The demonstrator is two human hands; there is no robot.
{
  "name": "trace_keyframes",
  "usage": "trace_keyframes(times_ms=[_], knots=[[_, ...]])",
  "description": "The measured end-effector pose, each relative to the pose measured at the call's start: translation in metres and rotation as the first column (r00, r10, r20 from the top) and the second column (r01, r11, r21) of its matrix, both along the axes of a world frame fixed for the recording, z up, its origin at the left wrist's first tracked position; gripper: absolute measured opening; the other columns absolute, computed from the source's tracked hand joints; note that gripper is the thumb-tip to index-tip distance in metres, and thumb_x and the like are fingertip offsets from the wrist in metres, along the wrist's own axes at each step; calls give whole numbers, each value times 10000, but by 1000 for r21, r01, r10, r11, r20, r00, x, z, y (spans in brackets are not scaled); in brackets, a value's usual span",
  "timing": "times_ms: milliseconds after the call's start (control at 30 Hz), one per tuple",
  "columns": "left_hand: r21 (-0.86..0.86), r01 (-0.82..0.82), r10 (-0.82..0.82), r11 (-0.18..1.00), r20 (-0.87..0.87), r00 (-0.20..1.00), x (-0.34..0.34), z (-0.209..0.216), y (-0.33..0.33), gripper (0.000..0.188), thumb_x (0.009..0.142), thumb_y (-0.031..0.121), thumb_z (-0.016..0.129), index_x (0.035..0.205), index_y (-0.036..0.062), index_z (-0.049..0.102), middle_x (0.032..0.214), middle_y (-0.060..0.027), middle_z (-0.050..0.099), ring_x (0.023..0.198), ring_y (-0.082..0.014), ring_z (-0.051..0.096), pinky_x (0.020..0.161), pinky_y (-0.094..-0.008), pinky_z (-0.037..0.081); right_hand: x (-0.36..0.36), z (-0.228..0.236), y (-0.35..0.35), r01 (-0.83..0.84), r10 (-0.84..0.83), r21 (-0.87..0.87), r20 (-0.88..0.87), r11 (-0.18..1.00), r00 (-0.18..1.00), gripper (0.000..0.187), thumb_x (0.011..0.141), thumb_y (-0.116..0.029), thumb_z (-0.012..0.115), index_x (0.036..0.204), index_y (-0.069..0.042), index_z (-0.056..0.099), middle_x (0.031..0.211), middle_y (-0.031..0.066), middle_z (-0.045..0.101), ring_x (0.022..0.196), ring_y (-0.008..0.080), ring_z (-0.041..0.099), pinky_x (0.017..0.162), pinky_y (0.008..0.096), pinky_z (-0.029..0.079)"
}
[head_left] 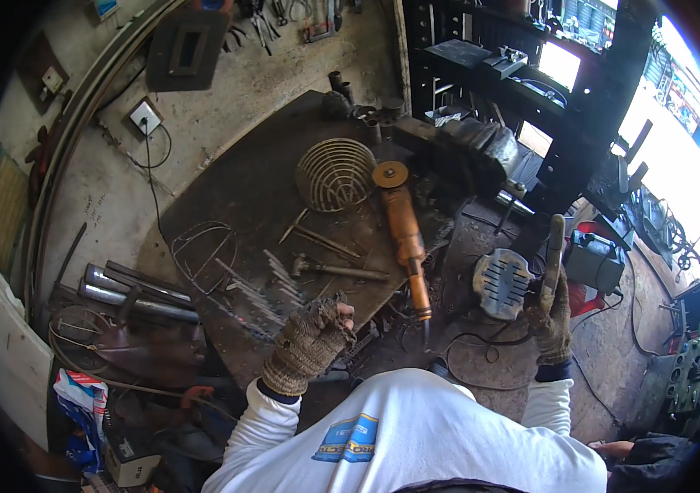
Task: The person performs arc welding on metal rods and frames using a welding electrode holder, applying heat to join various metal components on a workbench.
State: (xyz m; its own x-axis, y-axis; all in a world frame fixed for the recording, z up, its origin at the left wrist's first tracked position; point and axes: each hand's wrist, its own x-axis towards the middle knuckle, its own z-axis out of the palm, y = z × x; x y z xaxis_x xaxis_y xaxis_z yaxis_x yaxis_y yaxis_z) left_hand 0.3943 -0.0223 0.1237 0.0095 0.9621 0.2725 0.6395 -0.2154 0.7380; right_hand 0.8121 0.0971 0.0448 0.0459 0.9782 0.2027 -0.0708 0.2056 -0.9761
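Curved bar (556, 242) upright in the right hand (552, 324), well past the right edge of the bench (247, 168). Fingers of that hand closed on the lower part of the bar and partly hidden by it; cannot tell how tightly pressed together. Just left of the bar, a pale, rounded, slotted plate (503, 283), also past the bench's right edge; cannot tell whether touching the hand or the bar.

Left hand (309, 341) over the bench's near edge, in a knitted brown glove (296, 357) like the right one, with bare fingertips (346, 311) showing. Fingers curled inward and bunched, not spread; cannot tell whether pinching anything.

Just beyond the left hand, thin grey rods (284, 278) side by side, and a hammer (346, 269) with its handle pointing toward the bench's right edge. Farther in, a T-shaped tool (325, 240), then a round wire grille (336, 175) nearer the far edge. Along the right edge, an orange grinder (403, 222), disc end away from the near edge. At the far corner, short pipe pieces (346, 92). Past the left edge, long metal pipes (140, 300). To the right of the bar, a grey-green box (598, 261).
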Motion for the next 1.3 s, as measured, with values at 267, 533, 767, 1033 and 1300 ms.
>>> trace_keyframes(times_ms=[267, 533, 767, 1033, 1300], knots=[[-49, -2, 1, 999, -20, 1000, 82, 1, 48, 194, 914, 136, 727, 1100, 93, 693, 958, -90, 716, 890, -246, 704, 775, -372, 563, 51, -9, 52, -150, 147, 38, 60, 988, 987, 1000, 824, -500, 792, 1573, -69, 289, 1191, 45, 592, 984, 140, 606, 811, 294, 546], [-174, -65, 115, 983, 299, 947, 60, 44, 103, 259, 893, 67, 735, 1145, 47, 681, 912, -46, 702, 849, -123, 677, 752, -295, 557, 55, 3, 120, -203, 202, 87, 27, 975, 979, 833, 892, -573, 711, 1422, 10, 438, 1246, 120, 607, 1099, 224, 626, 911, 372, 540], [-79, 130, -28, 988, 745, 667, 72, -60, 133, 381, 946, 270, 661, 1267, 66, 625, 1149, -145, 705, 1036, -266, 708, 874, -377, 575, 47, -23, 123, -250, 246, 16, -244, 968, 938, 658, 928, -398, 722, 1410, -25, 475, 1170, 80, 644, 962, 146, 644, 828, 281, 544], [-297, -496, 155, 816, -715, 682, 112, -65, 221, 796, 844, 648, 597, 1445, 133, 511, 1459, -197, 518, 1356, -387, 501, 1102, -510, 434, 106, 6, 96, -148, 155, 56, -149, 987, 977, 484, 970, -248, 697, 1370, -74, 487, 1010, 66, 675, 826, 157, 675, 653, 299, 581], [-246, -491, 147, 836, -761, 632, 120, -77, 219, 768, 882, 621, 562, 1464, 123, 497, 1458, -202, 517, 1320, -391, 528, 1104, -496, 435, 159, 21, 106, -133, 131, -22, -84, 991, 988, 580, 968, -391, 656, 1383, -17, 502, 1190, 178, 669, 924, 250, 668, 717, 361, 565]])
